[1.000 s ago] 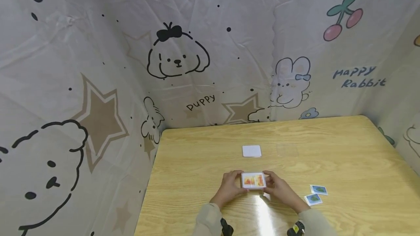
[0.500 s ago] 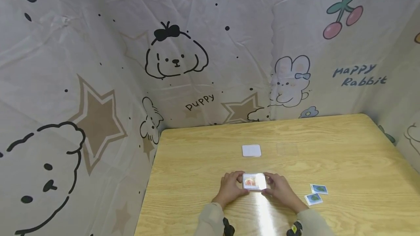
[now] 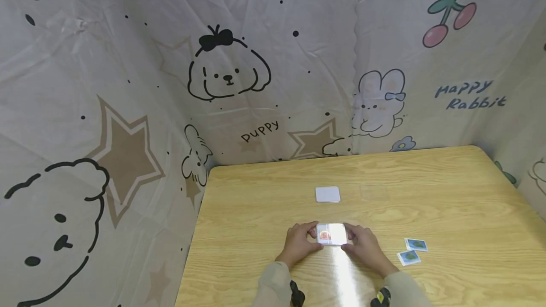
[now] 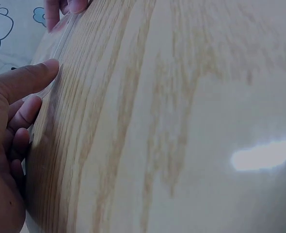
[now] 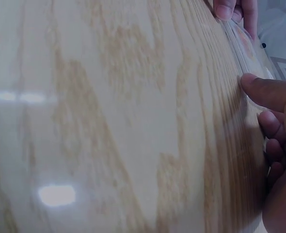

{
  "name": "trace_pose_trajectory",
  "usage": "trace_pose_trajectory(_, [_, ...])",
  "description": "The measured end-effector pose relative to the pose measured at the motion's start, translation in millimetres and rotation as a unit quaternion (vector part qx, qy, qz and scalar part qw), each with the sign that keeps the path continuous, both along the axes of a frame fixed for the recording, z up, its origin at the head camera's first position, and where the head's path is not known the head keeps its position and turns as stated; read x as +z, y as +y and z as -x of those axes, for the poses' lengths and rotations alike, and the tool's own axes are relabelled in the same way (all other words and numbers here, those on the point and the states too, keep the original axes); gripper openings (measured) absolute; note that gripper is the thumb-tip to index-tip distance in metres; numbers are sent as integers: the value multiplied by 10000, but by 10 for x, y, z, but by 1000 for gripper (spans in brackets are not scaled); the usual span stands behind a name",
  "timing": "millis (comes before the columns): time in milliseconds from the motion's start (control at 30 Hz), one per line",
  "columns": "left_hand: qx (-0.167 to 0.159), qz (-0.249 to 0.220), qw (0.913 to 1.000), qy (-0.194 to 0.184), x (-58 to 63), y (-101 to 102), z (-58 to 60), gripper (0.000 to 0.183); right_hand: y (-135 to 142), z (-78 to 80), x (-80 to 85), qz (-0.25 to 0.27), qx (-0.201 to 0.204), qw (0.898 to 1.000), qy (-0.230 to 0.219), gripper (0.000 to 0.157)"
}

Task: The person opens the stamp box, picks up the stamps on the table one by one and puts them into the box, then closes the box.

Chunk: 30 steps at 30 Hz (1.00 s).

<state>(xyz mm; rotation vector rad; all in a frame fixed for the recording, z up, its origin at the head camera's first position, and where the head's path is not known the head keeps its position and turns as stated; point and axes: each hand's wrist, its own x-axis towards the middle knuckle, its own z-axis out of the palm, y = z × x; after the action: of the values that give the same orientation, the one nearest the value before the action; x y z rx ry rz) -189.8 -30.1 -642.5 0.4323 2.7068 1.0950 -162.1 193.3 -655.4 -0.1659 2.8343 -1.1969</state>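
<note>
A flat, clear-edged card case (image 3: pixel 325 235) lies between both hands near the middle of the table, an orange picture showing on its left part and bright glare covering its right. My left hand (image 3: pixel 296 243) grips its left end, thumb at the near edge and index finger at the far corner. The right hand (image 3: pixel 364 248) holds the opposite end the same way. In the left wrist view the left thumb (image 4: pixel 41 77) presses the transparent edge. The right thumb (image 5: pixel 266 91) does likewise in the right wrist view, with the case low over the wood.
Behind the case lies a white rounded card or stack (image 3: pixel 328 194). A faint transparent rectangle (image 3: pixel 374 192) is to its right. Two small blue-and-green picture cards (image 3: pixel 415 244) lie right of the right hand. Printed cloth (image 3: pixel 264 70) hangs around the wooden table (image 3: pixel 239 203).
The case has tilted slightly, and glare now hides the right part of its orange picture. Both hands keep their grip and have barely moved; the head view has shifted a little.
</note>
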Motion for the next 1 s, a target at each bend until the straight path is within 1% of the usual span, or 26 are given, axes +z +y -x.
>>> trace_pose_trajectory(133, [3,94,10000,15,-17,-4,3,64,-6,-3,14,-50,-97,9999,-88,65])
trace_pose_trajectory(267, [43,93,9999,-5,-33,-8,8,63,-8,-14,33,-60,-142,9998,-132,63])
trace_pose_trajectory(367, [81,34,9999,-71,-35,-12,9,63,-12,-21,31,-49,-165,9998,-108,63])
trace_pose_trajectory(600, [127,-139,9996,-190,-35,-20,10,61,-10,-41,24,4,-216,9997,111,62])
trace_pose_trajectory(867, [61,-287,9992,-289,-56,-44,23,62,4,-31,24,100,-192,9998,-11,63])
trace_pose_trajectory(1000, [-9,-463,9982,-372,-64,-74,34,60,14,-19,29,243,-132,9996,-28,63])
